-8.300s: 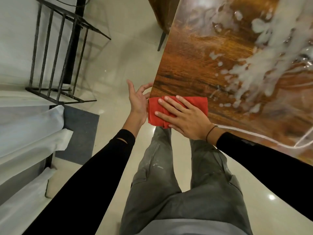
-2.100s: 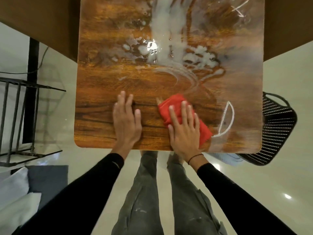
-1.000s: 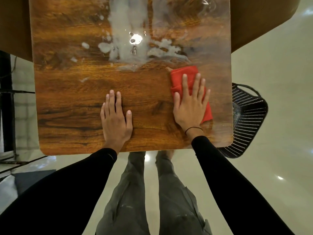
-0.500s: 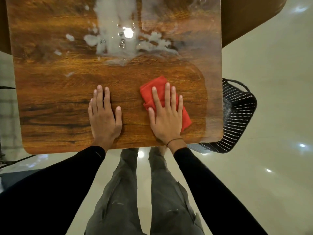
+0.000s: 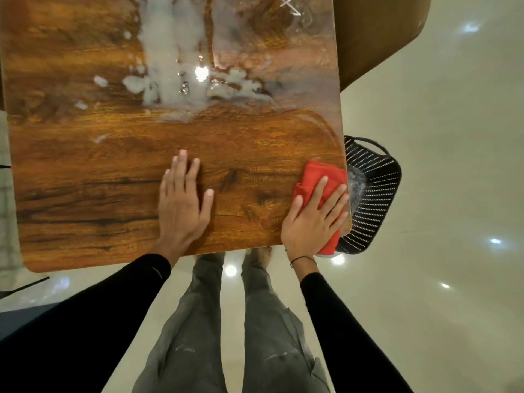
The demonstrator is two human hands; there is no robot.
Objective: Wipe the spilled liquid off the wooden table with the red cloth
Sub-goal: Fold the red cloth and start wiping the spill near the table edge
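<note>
The wooden table (image 5: 85,177) fills the upper left of the head view. A whitish spilled liquid (image 5: 173,66) lies across its far middle, with small splashes around it. My right hand (image 5: 314,219) presses flat on the folded red cloth (image 5: 317,174) at the table's near right corner, and the cloth hangs slightly over the right edge. My left hand (image 5: 183,205) rests flat, fingers apart, on dry wood near the front edge, holding nothing.
A black perforated basket (image 5: 374,194) stands on the floor just beyond the table's right edge, beside the cloth. A brown chair or seat (image 5: 374,35) is at the far right. My legs (image 5: 226,321) stand at the table's front edge on glossy pale floor.
My right hand has slid the red cloth rightward from the table's middle front to its near right corner, over the edge by the basket. My left hand stays flat on the table.
</note>
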